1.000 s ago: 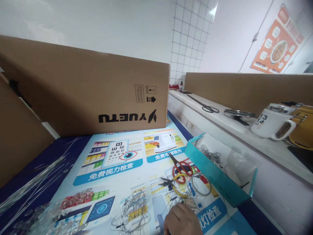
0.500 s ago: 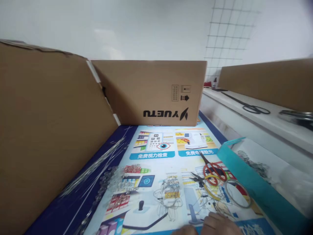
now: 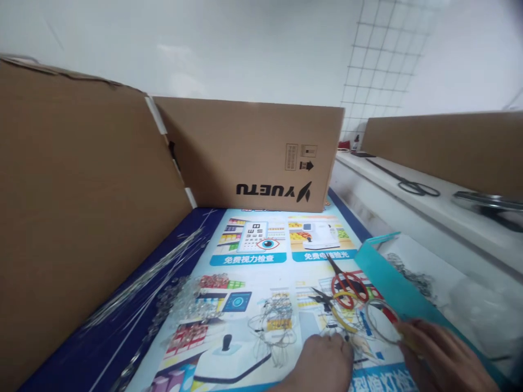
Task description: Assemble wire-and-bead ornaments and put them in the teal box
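My left hand (image 3: 322, 362) is low in the middle of the printed sheet, its fingers curled together; whatever they grip is hidden. Beside its fingertips lie thin wire pieces, too fine to trace. Blurred a little, my right hand (image 3: 443, 354) has its fingers drawn together at the edge of a round coil (image 3: 382, 321); what sits in the pinch does not show. Beyond the hands lie yellow-handled pliers (image 3: 335, 310) and red-handled scissors (image 3: 349, 286). To the left is a loose tangle of wire loops (image 3: 278, 326).
Clear beads (image 3: 192, 305) are heaped on the printed sheet (image 3: 245, 280), with a bundle of straight wires (image 3: 151, 277) farther left. A teal box (image 3: 404, 291) holds wire pieces at right. Cardboard panels (image 3: 253, 147) stand behind and left. Black scissors (image 3: 412, 187) lie on the ledge.
My left hand has come farther into view from the bottom edge. My right hand now shows to its right, by the coil. The view has shifted slightly.
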The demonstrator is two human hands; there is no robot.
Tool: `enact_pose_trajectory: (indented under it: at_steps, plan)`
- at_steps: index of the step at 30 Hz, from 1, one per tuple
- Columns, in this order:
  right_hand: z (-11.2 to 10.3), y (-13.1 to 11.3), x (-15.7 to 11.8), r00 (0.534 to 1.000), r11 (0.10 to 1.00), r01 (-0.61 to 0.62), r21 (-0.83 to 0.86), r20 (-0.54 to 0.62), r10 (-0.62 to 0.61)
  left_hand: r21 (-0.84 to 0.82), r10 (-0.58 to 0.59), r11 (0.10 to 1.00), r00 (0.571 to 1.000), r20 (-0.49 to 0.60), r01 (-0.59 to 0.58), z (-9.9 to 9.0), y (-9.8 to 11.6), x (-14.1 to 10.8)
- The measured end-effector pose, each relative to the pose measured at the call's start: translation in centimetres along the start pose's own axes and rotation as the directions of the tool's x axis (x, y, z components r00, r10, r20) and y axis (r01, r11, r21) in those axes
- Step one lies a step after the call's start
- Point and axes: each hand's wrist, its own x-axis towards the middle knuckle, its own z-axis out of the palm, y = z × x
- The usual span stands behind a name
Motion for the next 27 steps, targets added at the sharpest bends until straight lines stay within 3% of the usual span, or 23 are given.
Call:
enact_pose_trajectory:
  at_steps: [3,6,8,11,15,23,27]
  plan:
    - [-0.6,3.2,-1.3,0.947,0.921,-0.32,-0.221,-0.071,0.312,0.038,0.005,0.999,1.0,-0.022,-0.005,-0.2,0.5,1.7]
    - [-0.1,4.6,-2.7,0.896,0.841,-0.423,-0.339,-0.015,0.444,0.053,-0.016,0.998,1.0,-0.026,0.018,0.0,0.9,3.1]
    - [0.4,4.5,-3.3,0.866,0.83,-0.44,-0.342,0.081,0.493,0.056,-0.043,0.997,0.999,-0.025,0.044,0.1,1.1,3.6]
    - [0.5,3.4,-3.6,0.852,0.832,-0.438,-0.34,0.138,0.505,0.052,-0.072,0.996,0.997,-0.024,0.073,0.3,1.2,3.8]
    - [-0.1,1.9,-3.5,0.851,0.807,-0.451,-0.38,0.088,0.517,0.056,-0.084,0.995,0.996,-0.034,0.085,0.6,0.9,3.8]
    - [-0.5,0.1,-4.7,0.93,0.873,-0.328,-0.361,0.04,0.365,0.099,-0.071,0.992,0.996,-0.048,0.075,-1.1,1.4,3.9]
    - [-0.6,-0.4,-4.8,0.942,0.883,-0.295,-0.365,0.043,0.332,0.112,-0.064,0.991,0.995,-0.071,0.071,-1.7,1.6,4.6]
